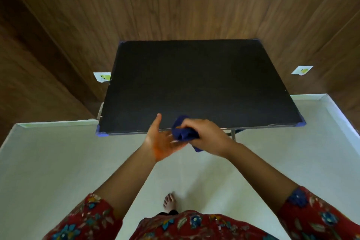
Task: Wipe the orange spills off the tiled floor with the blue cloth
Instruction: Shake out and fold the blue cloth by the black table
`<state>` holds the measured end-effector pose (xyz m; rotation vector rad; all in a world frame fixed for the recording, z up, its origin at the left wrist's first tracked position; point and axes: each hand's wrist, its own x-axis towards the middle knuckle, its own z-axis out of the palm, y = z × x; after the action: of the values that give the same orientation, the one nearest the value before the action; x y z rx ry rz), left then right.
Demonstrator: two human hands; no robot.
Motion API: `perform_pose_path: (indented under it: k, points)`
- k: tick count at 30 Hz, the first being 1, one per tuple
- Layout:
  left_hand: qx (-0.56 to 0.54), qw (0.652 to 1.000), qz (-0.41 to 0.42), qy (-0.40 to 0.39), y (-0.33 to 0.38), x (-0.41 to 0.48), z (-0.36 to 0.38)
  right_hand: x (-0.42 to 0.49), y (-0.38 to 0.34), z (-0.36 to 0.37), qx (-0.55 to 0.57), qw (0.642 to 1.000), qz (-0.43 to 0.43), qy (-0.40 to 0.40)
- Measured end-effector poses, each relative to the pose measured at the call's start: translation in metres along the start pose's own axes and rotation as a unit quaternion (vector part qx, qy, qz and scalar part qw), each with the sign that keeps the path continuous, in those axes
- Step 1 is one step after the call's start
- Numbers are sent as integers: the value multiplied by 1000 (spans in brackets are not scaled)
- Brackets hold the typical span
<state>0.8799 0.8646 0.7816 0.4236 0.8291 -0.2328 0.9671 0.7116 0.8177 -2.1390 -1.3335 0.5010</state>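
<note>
The right hand [204, 134] clenches the bunched blue cloth [184, 135]; just left of that grip the orange-smeared left hand [162, 142] lies spread.

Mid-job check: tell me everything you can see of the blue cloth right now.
The blue cloth is dark blue soft fabric, bunched into a wad and held in the air at the near edge of the black table. The right hand grips it, fingers curled round it; a corner hangs below that hand. The blurred fingertips of the open left hand seem to touch it.
</note>
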Motion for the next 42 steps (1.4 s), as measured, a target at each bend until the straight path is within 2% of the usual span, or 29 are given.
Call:
perform_pose_path:
  k: [3,5,6,7,9,10,11,13,14,15,17,18,19,21,24,27,31,33,37,39,42]
  points:
    - [78,997,21,14,29,16,5,-2,5,15,16,999,-8,-50]
    - [119,991,43,46,35,28,5,-7,13,16,94,992,4,-87]
    - [128,989,58,49,40,33,5,-7,17,15,162,984,27,-68]
    - [135,987,74,45,44,36,5,-5,22,14,245,967,67,-10]
    - [145,985,92,19,54,44,6,8,39,14,392,888,184,157]
    - [144,985,93,8,58,45,6,16,44,17,435,844,239,202]
    - [145,986,86,-7,65,49,11,29,54,18,484,805,277,203]
    - [150,986,77,-16,73,54,17,53,66,26,602,721,308,152]
    - [163,984,74,-9,78,57,21,63,68,27,626,697,322,133]
    - [178,981,77,4,81,59,23,68,68,28,615,709,324,118]
    - [227,967,110,35,89,69,25,79,72,26,520,793,300,104]
    - [260,955,133,50,91,74,24,84,77,27,480,822,290,102]
    - [291,943,150,62,94,79,22,88,86,28,458,835,287,104]
    - [326,930,155,68,99,87,19,96,98,28,463,833,284,110]
    - [330,930,142,85,108,100,17,107,112,23,476,827,280,105]
    - [335,927,146,86,115,112,15,116,122,19,434,853,273,103]
    - [415,880,225,52,121,123,15,133,136,22,336,904,242,105]
    - [438,863,248,44,129,128,17,144,143,20,330,906,236,118]
    - [482,850,201,70,140,150,11,164,165,27,352,887,283,93]
    - [526,821,202,93,139,162,3,168,168,34,316,895,306,73]
    - [569,776,243,125,138,173,-3,172,163,37,270,909,306,87]
